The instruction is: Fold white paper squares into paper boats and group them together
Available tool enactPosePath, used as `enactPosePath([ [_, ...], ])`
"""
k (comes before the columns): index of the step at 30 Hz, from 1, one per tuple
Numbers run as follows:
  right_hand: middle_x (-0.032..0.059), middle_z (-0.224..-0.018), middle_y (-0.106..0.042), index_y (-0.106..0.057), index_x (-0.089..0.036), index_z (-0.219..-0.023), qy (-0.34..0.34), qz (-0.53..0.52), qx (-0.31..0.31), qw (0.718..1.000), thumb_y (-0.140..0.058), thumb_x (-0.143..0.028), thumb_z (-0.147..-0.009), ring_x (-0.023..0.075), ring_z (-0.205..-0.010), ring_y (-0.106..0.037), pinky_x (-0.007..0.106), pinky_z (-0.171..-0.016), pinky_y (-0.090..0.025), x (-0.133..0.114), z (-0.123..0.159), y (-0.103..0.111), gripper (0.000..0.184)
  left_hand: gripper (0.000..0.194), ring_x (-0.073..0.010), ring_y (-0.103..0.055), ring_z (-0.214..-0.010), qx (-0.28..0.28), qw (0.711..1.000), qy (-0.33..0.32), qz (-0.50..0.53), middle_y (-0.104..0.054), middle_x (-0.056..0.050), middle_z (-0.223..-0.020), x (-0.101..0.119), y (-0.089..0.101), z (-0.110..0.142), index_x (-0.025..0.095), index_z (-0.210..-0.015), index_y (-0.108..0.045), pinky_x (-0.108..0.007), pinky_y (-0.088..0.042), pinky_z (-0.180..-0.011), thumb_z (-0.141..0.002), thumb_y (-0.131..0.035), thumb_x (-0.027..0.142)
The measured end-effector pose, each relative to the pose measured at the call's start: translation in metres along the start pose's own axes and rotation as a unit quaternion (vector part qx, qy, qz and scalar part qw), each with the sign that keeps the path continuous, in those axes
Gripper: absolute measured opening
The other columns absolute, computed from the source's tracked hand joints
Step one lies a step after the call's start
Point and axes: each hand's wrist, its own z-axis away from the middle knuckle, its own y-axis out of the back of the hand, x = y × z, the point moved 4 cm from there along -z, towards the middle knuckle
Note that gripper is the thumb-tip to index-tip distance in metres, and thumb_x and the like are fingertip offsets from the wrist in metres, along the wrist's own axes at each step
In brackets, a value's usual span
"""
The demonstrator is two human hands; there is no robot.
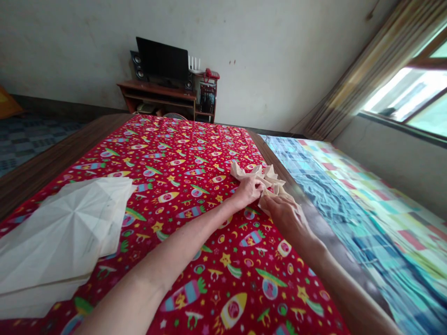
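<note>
Both hands pinch a crumpled cream paper (260, 179) at two o'clock on the red rocket-print table (195, 223): left hand (248, 190) grasping its middle, right hand (284, 215) gripping its near edge.

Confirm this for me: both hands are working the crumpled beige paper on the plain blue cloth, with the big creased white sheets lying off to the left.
Not quite. The head view shows the left hand and right hand on the crumpled beige paper, but it lies on the red cloth printed with rockets and stars, not plain blue. The large creased white paper sheets do lie left.
</note>
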Motion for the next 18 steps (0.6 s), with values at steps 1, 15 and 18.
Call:
enactPosePath([
  [1,0.0084,-0.09,-0.069,-0.06,-0.018,-0.094,0.012,-0.004,0.011,1.0,-0.042,-0.015,-0.09,0.0199,-0.085,-0.062,0.029,-0.072,-0.042,-0.002,0.003,-0.002,0.019,0.023,-0.0155,-0.06,-0.069,-0.001,1.0,-0.002,0.003,-0.07,-0.007,-0.074,0.0,0.0,-0.001,0.009,-0.076,-0.07,-0.026,-0.044,-0.067,-0.082,-0.048,0.01],
  [15,0.0066,-0.093,-0.07,-0.062,-0.02,-0.094,0.027,-0.085,0.039,0.995,-0.046,-0.017,-0.088,0.0181,-0.084,-0.064,0.027,-0.07,-0.044,0.003,0.0,-0.001,0.017,0.014,-0.015,-0.06,-0.066,-0.023,1.0,-0.007,0.02,-0.071,-0.005,-0.069,0.0,0.001,-0.01,0.01,-0.071,-0.073,-0.024,-0.043,-0.063,-0.075,-0.061,0.015],
  [18,0.0043,-0.08,-0.069,-0.062,-0.02,-0.084,-0.02,-0.042,0.013,0.999,-0.047,-0.018,-0.086,0.0159,-0.07,-0.063,0.025,-0.057,-0.039,0.01,-0.002,-0.007,0.015,0.013,-0.0149,-0.059,-0.066,-0.023,1.0,-0.001,0.016,-0.071,-0.007,-0.069,-0.002,-0.003,-0.013,0.009,-0.07,-0.073,-0.023,-0.043,-0.062,-0.075,-0.062,0.015],
])
